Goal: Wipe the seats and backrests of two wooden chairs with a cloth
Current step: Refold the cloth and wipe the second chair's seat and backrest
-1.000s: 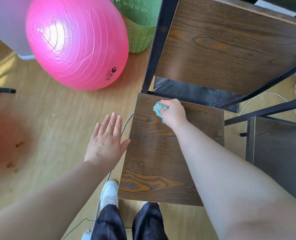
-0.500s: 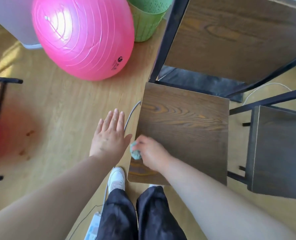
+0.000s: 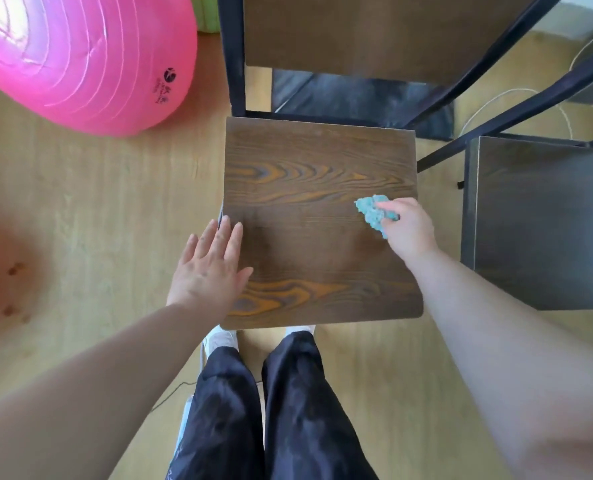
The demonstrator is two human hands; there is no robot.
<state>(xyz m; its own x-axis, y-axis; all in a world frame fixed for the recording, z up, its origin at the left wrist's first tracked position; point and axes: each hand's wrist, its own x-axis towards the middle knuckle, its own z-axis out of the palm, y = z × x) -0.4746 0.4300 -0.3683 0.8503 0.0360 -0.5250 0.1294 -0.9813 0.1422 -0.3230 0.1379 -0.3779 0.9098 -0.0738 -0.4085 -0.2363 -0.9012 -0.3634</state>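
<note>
Seat-wiping is under way. The right hand (image 3: 409, 230) grips the bunched blue cloth (image 3: 373, 211) against the near chair's seat (image 3: 315, 237), toward three o'clock. The left hand (image 3: 212, 268) is flat and empty over the nine o'clock edge. Next, probably, comes a reach up to the backrest (image 3: 357, 32) at twelve.

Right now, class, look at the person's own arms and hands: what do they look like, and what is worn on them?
Both arms are bare along all that shows: no sleeves, no gloves. The left hand and the right hand show no ring, watch or bracelet. Below, the person wears dark glossy trousers and white shoes.
</note>
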